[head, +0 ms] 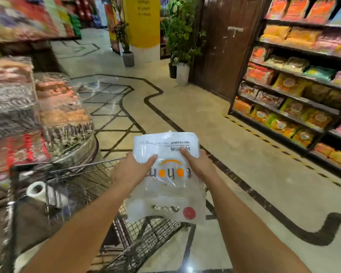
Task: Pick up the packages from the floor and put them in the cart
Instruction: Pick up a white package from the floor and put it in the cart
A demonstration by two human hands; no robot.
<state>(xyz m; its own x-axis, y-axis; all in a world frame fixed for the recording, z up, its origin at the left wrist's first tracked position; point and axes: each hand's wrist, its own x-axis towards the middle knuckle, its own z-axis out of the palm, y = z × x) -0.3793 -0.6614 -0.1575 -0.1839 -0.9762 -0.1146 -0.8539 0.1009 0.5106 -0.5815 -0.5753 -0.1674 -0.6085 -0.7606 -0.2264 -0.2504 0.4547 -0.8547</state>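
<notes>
I hold a white plastic package [165, 190] with an orange logo and a red round stamp in both hands, above the right side of the cart. My left hand [131, 170] grips its left edge, thumb on top. My right hand [199, 162] grips its upper right part. The dark wire cart [83, 174] stands below and to the left of the package. Inside the cart lies a white roll [36, 191]. No other package is visible on the floor.
A round display stand [53, 115] stacked with wrapped snacks is left of the cart. Shelves of snack bags [295, 85] line the right side. Two potted plants [182, 56] stand ahead by a brown door. Tiled floor [205, 107] stretches ahead.
</notes>
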